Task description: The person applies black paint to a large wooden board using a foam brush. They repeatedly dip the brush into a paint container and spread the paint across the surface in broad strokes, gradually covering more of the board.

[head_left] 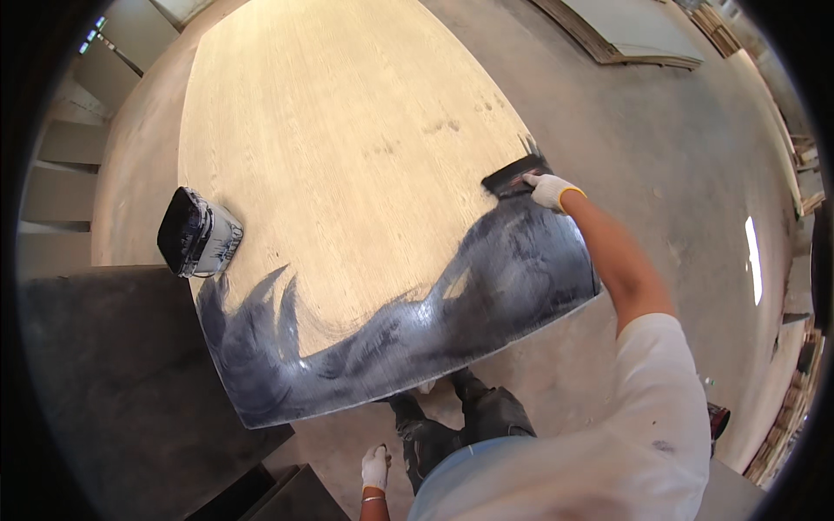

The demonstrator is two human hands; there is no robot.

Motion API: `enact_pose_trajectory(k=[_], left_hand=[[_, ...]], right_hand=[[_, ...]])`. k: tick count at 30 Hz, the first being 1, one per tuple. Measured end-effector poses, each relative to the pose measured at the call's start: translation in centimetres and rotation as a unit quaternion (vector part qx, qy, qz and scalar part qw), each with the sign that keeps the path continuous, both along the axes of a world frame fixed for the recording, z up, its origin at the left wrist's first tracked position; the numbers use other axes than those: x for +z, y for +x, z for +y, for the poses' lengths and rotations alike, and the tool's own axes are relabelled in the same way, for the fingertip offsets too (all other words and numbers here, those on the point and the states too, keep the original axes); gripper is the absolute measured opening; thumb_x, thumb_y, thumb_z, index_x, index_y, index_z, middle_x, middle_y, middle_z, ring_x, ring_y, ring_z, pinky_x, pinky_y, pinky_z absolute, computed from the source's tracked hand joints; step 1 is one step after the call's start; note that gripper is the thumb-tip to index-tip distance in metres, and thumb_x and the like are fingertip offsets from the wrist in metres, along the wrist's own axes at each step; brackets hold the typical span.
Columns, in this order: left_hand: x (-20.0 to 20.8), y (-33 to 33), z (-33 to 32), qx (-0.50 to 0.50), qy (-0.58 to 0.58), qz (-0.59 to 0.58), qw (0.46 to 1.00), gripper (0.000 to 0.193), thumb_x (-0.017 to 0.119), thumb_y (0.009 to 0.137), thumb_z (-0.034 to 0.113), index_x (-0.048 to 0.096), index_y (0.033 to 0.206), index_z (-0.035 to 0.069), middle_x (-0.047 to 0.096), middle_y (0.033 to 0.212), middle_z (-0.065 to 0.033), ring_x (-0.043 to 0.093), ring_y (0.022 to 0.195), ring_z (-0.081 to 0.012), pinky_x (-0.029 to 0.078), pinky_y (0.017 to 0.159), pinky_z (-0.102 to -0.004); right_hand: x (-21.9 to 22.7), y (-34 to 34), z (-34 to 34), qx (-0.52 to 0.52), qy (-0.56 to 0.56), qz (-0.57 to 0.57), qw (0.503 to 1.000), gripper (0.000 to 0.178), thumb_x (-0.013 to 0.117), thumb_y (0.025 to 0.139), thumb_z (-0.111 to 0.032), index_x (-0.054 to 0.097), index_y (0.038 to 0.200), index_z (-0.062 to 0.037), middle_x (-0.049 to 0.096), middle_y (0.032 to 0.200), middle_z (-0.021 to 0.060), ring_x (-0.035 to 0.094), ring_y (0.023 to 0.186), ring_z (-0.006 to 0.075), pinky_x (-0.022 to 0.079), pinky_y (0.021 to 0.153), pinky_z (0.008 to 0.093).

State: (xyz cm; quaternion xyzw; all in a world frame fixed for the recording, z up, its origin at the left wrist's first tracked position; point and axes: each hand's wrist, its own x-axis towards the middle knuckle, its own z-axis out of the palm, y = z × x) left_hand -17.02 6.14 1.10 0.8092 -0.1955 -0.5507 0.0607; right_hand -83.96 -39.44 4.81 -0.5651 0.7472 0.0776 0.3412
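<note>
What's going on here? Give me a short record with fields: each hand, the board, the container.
right hand: gloved, gripping a wide flat brush at the board's right edge
left hand: gloved, hanging low beside the legs, holding nothing
board: large pale wood sheet, near edge coated with dark wet stain
container: dark-stained tub on the board's left edge
floor: grey concrete

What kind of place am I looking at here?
Probably a woodworking or panel-finishing workshop: a large wooden board half coated in dark stain, a paint bucket on it, stacked boards on the concrete floor.
</note>
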Motion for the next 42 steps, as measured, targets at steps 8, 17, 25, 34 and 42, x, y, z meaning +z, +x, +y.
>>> enact_pose_trajectory(k=[8,17,25,34,42], left_hand=[[-1.5,-0.9,-0.1,0.010,-0.013,0.030,0.999,0.038,0.059,0.099,0.025,0.067,0.125,-0.003,0.070,0.090,-0.0096,0.063,0.072,-0.0148,0.052,0.065,-0.0287],[-0.7,0.1,-0.9,0.017,-0.030,0.039,0.999,0.035,0.058,0.101,0.022,0.064,0.124,-0.004,0.068,0.093,-0.0103,0.065,0.075,-0.0175,0.054,0.065,-0.0295],[-0.8,1.8,-1.9,-0.013,-0.014,0.026,0.999,0.036,0.057,0.102,0.020,0.061,0.127,-0.005,0.067,0.101,-0.0116,0.066,0.075,-0.0181,0.053,0.062,-0.0290],[-0.8,1.9,0.4,-0.029,0.002,0.016,0.999,0.036,0.058,0.101,0.020,0.062,0.126,-0.005,0.068,0.089,-0.0121,0.063,0.070,-0.0169,0.053,0.061,-0.0293],[-2.5,0.5,-0.1,0.002,-0.015,0.032,0.999,0.037,0.058,0.101,0.022,0.064,0.126,-0.005,0.069,0.090,-0.0119,0.061,0.069,-0.0146,0.052,0.062,-0.0283]], right_hand=[[0.1,1.8,1.5,-0.035,-0.009,0.011,0.999,0.060,0.044,0.094,-0.012,0.046,0.154,-0.0162,0.057,0.146,0.0222,0.058,0.132,0.0407,0.046,0.109,0.0461],[1.4,3.9,8.1,-0.138,0.004,0.025,0.990,0.059,0.044,0.095,-0.013,0.049,0.153,-0.0202,0.059,0.143,0.0239,0.058,0.133,0.0393,0.045,0.111,0.0451],[3.2,3.3,7.4,-0.019,0.058,0.034,0.998,0.065,0.045,0.089,-0.008,0.048,0.153,-0.0166,0.063,0.136,0.0258,0.063,0.124,0.0416,0.051,0.103,0.0479],[1.1,1.7,1.1,-0.061,0.018,-0.011,0.998,0.077,0.047,0.085,-0.008,0.038,0.160,-0.0207,0.070,0.096,0.0234,0.066,0.060,0.0293,0.051,0.052,0.0435],[4.1,1.9,2.8,-0.031,0.083,-0.012,0.996,0.071,0.047,0.088,-0.005,0.043,0.157,-0.0207,0.070,0.123,0.0226,0.072,0.087,0.0371,0.056,0.069,0.0465]])
